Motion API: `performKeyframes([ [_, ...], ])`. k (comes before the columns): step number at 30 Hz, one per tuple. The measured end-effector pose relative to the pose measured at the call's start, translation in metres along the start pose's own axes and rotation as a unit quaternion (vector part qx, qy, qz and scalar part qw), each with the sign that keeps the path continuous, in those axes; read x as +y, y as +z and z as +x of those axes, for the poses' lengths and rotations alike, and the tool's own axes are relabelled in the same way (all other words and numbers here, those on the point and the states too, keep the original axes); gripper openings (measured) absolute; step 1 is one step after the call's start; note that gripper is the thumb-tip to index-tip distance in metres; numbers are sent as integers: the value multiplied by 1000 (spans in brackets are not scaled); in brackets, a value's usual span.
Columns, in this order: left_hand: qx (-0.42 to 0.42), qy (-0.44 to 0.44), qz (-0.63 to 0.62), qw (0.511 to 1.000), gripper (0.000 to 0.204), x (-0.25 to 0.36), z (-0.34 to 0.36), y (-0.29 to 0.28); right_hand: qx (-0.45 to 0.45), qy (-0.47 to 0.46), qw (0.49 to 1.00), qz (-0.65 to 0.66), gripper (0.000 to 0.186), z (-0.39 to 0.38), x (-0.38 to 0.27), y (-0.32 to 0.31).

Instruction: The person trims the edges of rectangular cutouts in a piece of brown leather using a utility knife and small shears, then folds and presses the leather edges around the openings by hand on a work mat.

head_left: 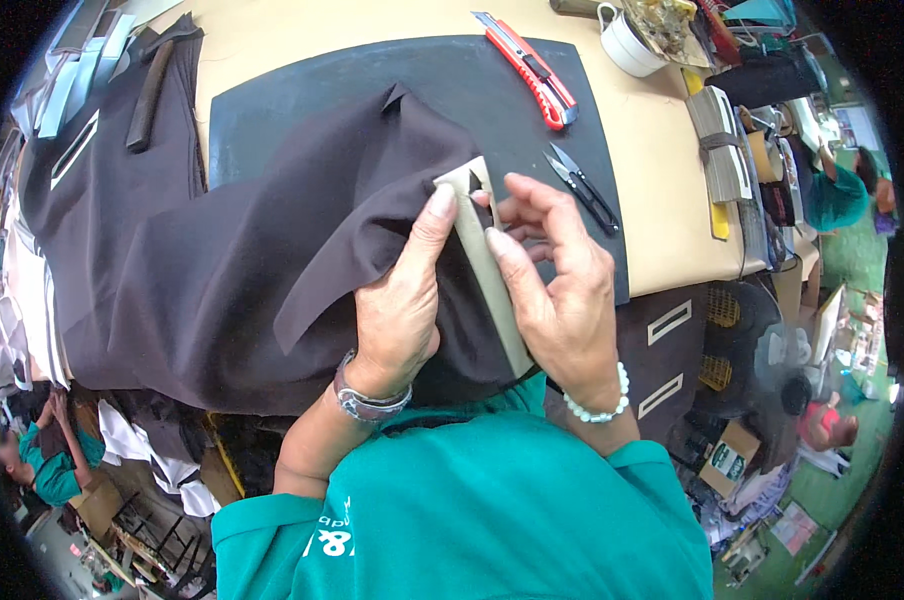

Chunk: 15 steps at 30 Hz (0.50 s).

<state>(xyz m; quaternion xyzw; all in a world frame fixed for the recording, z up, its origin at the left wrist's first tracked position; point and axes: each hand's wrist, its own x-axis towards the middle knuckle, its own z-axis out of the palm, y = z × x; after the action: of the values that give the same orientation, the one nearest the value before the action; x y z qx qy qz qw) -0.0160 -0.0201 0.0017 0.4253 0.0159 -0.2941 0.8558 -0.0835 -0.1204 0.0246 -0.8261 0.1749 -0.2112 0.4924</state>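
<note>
A large piece of dark brown fabric (232, 270) lies bunched in front of me, with a beige strip (497, 300) along one edge. My left hand (402, 310) pinches the fabric at the strip's upper end, thumb on top. A dark slit shows in the strip there, with a fingertip poking out of it. Just right of the slit is my right hand (562, 270), its thumb tip at the strip's edge and its curled fingers apart from the thumb. Beneath the fabric lies a dark cutting mat (302, 90).
On the mat's right side lie a red utility knife (532, 75) and black thread snips (584, 190). A white cup (632, 45) stands at the far right. Dark fabric pieces with beige-framed slots (669, 322) hang at the right. A dark bar (150, 95) rests on stacked fabric.
</note>
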Motion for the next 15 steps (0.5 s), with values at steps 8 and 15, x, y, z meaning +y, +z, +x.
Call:
performKeyframes([
  [8, -17, 49, 25, 998, 27, 1, -6, 6, 82, -116, 990, -18, 36, 3, -2, 13],
  [15, 0, 24, -48, 999, 27, 8, 3, -3, 13, 31, 998, 44, 37, -12, -9, 15],
])
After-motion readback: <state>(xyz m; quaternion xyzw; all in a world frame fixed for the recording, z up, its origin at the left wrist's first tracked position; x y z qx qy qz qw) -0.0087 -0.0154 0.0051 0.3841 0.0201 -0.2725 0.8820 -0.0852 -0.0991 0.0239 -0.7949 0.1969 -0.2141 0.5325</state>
